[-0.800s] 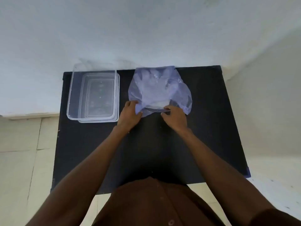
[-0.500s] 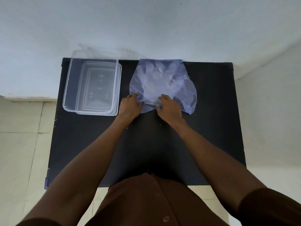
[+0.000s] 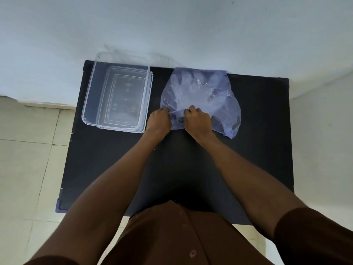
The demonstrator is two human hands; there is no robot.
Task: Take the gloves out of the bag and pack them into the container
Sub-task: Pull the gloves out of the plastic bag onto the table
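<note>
A translucent bluish plastic bag (image 3: 202, 96) lies flat on the black table (image 3: 257, 150), near its far edge. Pale gloves (image 3: 188, 87) show faintly through the plastic, with finger shapes pointing away from me. My left hand (image 3: 159, 121) pinches the bag's near edge on its left side. My right hand (image 3: 198, 121) grips the same edge just to the right, and the plastic bunches between the two hands. A clear rectangular container (image 3: 89, 96) stands open to the left of the bag, with nothing inside it.
A white wall rises right behind the table's far edge. Pale floor tiles (image 3: 28, 159) show to the left. The table's near half, between my forearms and toward the right edge, is bare black surface. My brown shirt fills the bottom of the view.
My hands have drawn closer together on the bag's near edge, gathering the plastic between them. The view has shifted a little; the bag and container stay in place.
</note>
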